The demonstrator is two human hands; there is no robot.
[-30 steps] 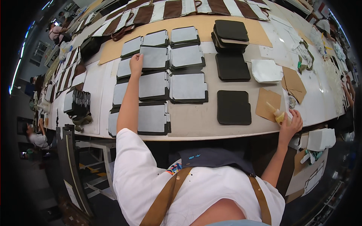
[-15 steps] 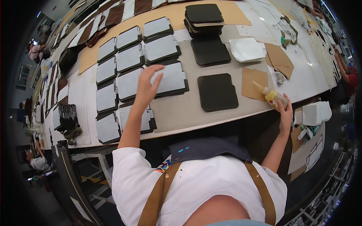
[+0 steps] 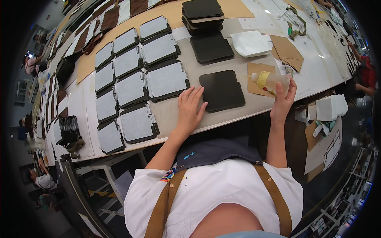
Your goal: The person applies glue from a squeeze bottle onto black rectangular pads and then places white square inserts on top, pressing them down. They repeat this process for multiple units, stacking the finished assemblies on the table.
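My right hand [image 3: 286, 94] is wrapped round a translucent squeeze bottle [image 3: 278, 83] with yellow tape at its neck. The bottle is tipped on its side, its thin nozzle pointing left toward the dark flat panel [image 3: 222, 91] in front of me. At that panel's left edge rests my left hand [image 3: 190, 108], fingers stretched out and holding nothing. Brown card sheets [image 3: 255, 85] lie under the nozzle. Left of my left hand are rows of dark pieces topped with pale grey sheets [image 3: 166, 81].
A tall stack of dark panels [image 3: 202, 11] stands at the back, with another dark panel [image 3: 211, 47] before it. White sheets [image 3: 252, 43] and brown card pieces [image 3: 287, 51] lie at the right. The table's front edge [image 3: 222, 122] runs close to me. Other people work nearby.
My left hand has come from above the grey-topped pieces, right and down to the dark panel. My right hand has lifted the bottle leftward and tilted it nearly level.
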